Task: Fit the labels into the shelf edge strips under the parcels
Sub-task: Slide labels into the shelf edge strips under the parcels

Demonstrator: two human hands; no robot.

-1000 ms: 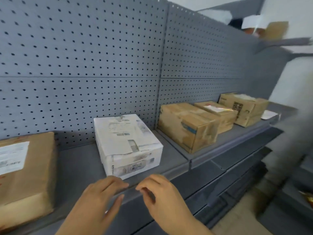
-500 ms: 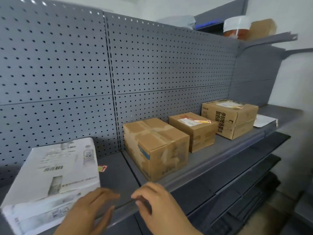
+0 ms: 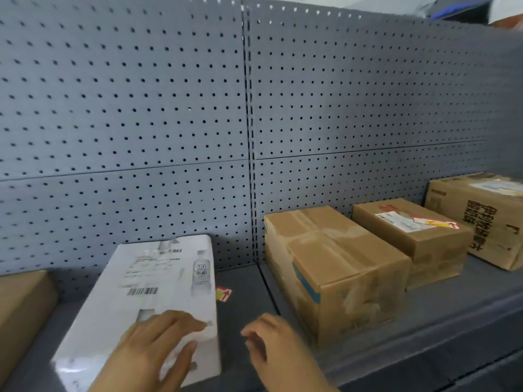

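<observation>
Since the earlier frame both hands have been raised: left hand [image 3: 152,343] is spread on the white parcel [image 3: 158,290], right hand [image 3: 271,349] loosely curled, empty. No label is seen; the shelf edge strip [image 3: 424,360] must be reached next.

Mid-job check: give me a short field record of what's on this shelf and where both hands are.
shelf: grey metal shelf, pegboard back
white parcel: left of centre
brown parcels: three to the right, nearest; another at the far left edge
left hand: fingers spread in front of the white parcel; contact unclear
right hand: fingers curled, by the shelf's front edge
label: none visible in either hand
</observation>
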